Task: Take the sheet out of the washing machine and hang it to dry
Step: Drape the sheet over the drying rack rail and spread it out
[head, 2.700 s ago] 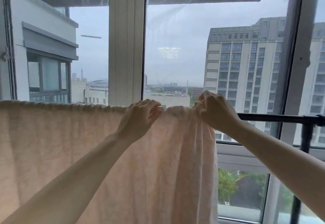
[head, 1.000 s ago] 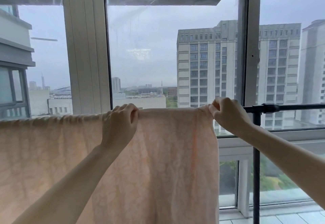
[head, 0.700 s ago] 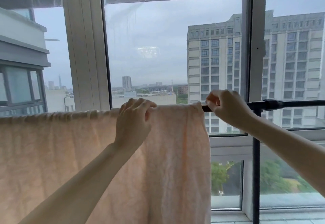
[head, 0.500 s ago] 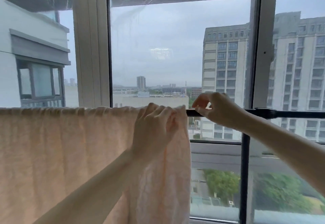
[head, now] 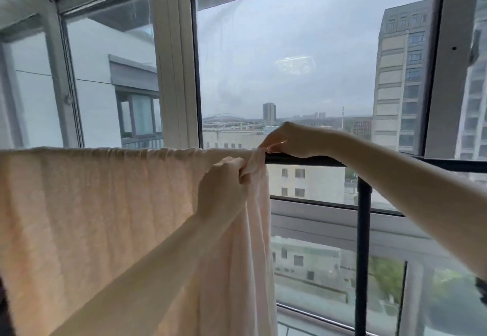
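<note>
A pale peach, softly crinkled cotton sheet (head: 100,217) hangs draped over a thin black metal drying rail (head: 303,160) that runs horizontally in front of a tall white-framed window (head: 174,59). The cloth covers the rail from the left edge of the view to about the middle, and falls in long folds below the bottom of the picture.

The left hand (head: 224,188) sits just below the rail at the sheet's right edge, its fingers curled tight around a bunched fold of the fabric. The right hand (head: 287,139) reaches in from the right and rests on top of the rail, thumb and fingertips pinching the sheet's upper corner where the cloth ends. The 2 hands are close together, not touching.

To the right of the sheet the rail is bare, and 1 black upright post (head: 362,256) stands under it. Grey-beige apartment blocks (head: 398,85) show through the glass under an overcast sky.
</note>
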`<control>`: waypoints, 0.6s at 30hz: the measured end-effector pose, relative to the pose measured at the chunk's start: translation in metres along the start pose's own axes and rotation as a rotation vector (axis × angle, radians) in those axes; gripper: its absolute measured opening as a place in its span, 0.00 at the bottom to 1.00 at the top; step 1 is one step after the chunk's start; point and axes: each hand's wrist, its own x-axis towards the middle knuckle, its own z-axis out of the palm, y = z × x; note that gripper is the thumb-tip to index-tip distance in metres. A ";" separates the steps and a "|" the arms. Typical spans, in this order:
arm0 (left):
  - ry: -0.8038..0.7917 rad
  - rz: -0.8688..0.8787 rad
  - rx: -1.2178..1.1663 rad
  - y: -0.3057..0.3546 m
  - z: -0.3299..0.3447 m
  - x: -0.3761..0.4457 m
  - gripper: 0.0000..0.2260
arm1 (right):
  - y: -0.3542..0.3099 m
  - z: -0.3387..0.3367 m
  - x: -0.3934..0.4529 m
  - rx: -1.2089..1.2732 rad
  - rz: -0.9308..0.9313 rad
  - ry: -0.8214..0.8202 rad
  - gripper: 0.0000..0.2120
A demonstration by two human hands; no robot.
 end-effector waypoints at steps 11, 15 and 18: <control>-0.070 -0.337 -0.520 -0.005 -0.023 0.016 0.05 | 0.006 0.000 0.025 0.170 0.133 -0.100 0.09; -0.107 -0.374 -0.601 -0.009 -0.031 0.023 0.09 | 0.005 -0.004 0.030 0.251 0.183 -0.115 0.10; -0.087 -0.385 -0.630 -0.017 -0.040 0.032 0.09 | -0.002 -0.009 0.039 0.302 0.171 -0.069 0.11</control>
